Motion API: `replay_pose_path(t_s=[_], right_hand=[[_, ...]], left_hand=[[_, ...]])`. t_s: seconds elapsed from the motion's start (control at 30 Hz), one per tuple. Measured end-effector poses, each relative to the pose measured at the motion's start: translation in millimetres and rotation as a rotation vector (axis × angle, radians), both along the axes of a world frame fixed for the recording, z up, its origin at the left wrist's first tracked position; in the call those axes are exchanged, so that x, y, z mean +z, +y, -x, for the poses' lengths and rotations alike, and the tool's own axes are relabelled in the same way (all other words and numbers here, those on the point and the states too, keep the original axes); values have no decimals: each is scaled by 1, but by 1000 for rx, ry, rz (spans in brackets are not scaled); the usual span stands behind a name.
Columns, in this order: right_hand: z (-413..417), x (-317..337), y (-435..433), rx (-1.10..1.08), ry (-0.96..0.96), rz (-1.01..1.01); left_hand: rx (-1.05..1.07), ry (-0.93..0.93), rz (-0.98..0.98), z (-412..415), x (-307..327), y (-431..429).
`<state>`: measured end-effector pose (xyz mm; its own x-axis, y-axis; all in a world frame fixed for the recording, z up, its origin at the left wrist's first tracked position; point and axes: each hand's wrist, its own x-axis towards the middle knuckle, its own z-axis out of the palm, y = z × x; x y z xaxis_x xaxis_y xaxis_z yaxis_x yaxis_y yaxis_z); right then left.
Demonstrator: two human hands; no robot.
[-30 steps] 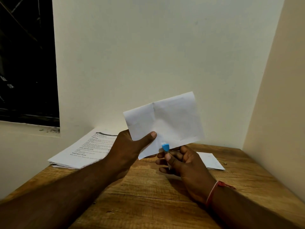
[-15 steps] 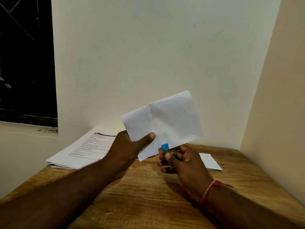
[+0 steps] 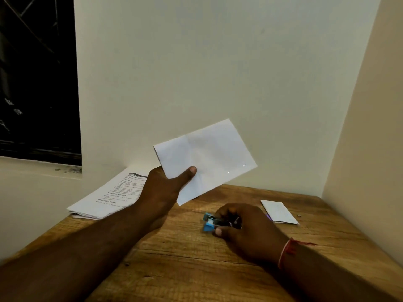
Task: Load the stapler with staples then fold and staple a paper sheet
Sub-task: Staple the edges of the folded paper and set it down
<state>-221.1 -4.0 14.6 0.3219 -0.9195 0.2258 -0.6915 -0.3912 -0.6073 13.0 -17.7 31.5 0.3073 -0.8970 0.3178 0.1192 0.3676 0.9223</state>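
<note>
In the head view, the left hand (image 3: 165, 188) is pinching the folded paper (image 3: 207, 158) aloft at centre frame; two glints near its lower right edge may be staples, suggesting the task is nearly finished. The right hand (image 3: 244, 229) is curling around the blue stapler (image 3: 209, 223) on the surface (image 3: 196, 269), hiding most of it.

Left hand (image 3: 162, 188) raised, pinching – right hand (image 3: 246, 229) low, curled.
</note>
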Motion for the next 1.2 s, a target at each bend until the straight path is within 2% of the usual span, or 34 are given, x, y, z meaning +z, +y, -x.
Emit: replay_pose_path(t_s=[0.17, 0.27, 0.33, 0.4, 0.5, 0.6, 0.7, 0.83, 0.9, 1.0, 1.2], right_hand=[[-3, 4, 1, -6, 111, -33], [-3, 7, 5, -1, 52, -83], [-3, 9, 6, -20, -169, -123], [-5, 11, 5, -19, -490, -173], [-7, 12, 2, 30, -907, -348], [-10, 14, 2, 31, -1115, -446], [-9, 15, 1, -51, -1090, -389], [-6, 14, 0, -104, -969, -306], [-7, 12, 2, -63, -943, -283], [-6, 8, 3, -3, -896, -238], [-5, 5, -3, 113, -925, -245]], left_hand=[[-10, -21, -16, 4, 0, 3], [10, -58, -18, 5, 0, 7], [0, -78, -8, 6, 1, 8], [-18, -80, 5, 6, -1, 7], [-35, -113, 7, 6, -4, 4], [34, -316, -39, 9, -5, 5], [163, -638, -90, 10, -9, 4], [278, -981, 183, 3, -6, 7], [182, -970, 242, 9, -4, 14], [2, -907, 196, 22, -8, 19], [11, -853, 173, 24, -11, 16]])
